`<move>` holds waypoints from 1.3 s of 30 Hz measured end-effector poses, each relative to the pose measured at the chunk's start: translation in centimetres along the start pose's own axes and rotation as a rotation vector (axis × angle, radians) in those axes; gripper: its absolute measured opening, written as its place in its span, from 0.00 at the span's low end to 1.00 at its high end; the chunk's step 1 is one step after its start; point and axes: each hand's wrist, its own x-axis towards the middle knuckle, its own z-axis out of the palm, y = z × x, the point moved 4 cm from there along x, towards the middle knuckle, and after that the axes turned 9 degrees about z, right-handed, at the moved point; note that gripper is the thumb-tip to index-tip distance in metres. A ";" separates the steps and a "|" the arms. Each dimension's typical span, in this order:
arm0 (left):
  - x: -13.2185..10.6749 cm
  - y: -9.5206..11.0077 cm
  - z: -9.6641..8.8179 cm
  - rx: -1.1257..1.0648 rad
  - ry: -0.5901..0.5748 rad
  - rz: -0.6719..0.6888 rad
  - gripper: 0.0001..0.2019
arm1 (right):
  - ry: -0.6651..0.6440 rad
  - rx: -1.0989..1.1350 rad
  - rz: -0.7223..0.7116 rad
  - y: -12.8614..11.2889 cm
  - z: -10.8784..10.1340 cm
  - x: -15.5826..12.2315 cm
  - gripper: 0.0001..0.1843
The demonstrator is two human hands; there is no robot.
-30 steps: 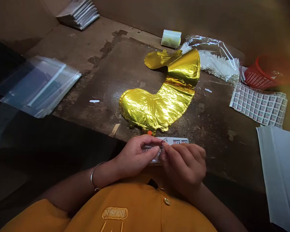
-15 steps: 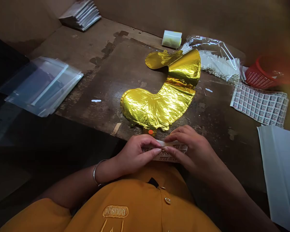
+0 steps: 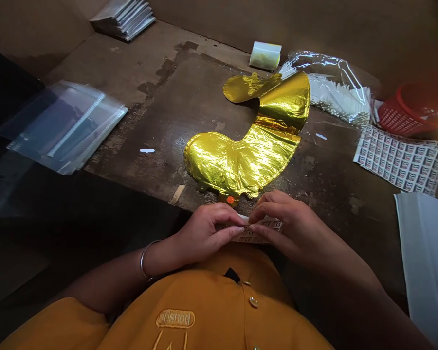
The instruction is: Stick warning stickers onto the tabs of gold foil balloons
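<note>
Close to my body, a sheet of small printed stickers (image 3: 253,236) is held between both hands. My left hand (image 3: 211,228) pinches it from the left, thumb and fingers closed on its edge. From the other side, my right hand (image 3: 282,218) has its thumb and index finger pressed together at the same edge, with the fingertips of both hands nearly touching. Just beyond them, a flat gold foil balloon (image 3: 237,155) lies curved on the table, its upper part folded over. An orange dot shows on its near tab.
Clear plastic sleeves (image 3: 65,126) lie at the left, and stacked packets (image 3: 124,19) at the back. A white roll (image 3: 265,56), a bag of white strips (image 3: 339,92), a red basket (image 3: 401,114), another sticker sheet (image 3: 399,158) and pale plastic sheets (image 3: 430,257) stand along the right.
My right thumb and index finger have drawn closer together at the sticker sheet's edge. The view has shifted slightly; the balloon lies as before.
</note>
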 end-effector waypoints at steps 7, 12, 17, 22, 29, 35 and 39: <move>-0.9 -0.5 -0.5 0.085 0.001 0.000 0.15 | 0.082 0.069 -0.044 -0.4 -0.9 -0.5 0.06; -1.0 -0.6 -2.7 0.382 -0.039 0.121 0.15 | 0.449 0.176 0.019 1.4 -3.2 0.7 0.03; -0.2 -0.2 -2.6 0.594 -0.184 0.322 0.04 | 0.261 0.132 -0.067 2.2 -0.4 5.3 0.04; -0.5 -0.5 -2.2 0.450 -0.248 0.174 0.15 | 0.135 0.157 -0.023 3.2 1.3 7.3 0.06; -1.1 0.8 -2.1 0.163 -0.451 -0.057 0.03 | 0.011 0.418 0.065 4.3 1.1 7.4 0.10; -0.9 0.3 -2.0 0.638 -0.328 0.286 0.07 | 0.004 0.446 0.042 4.4 0.8 7.6 0.11; -1.4 -1.0 -1.5 0.737 -0.359 0.345 0.08 | 0.007 0.353 0.018 4.1 0.9 7.7 0.09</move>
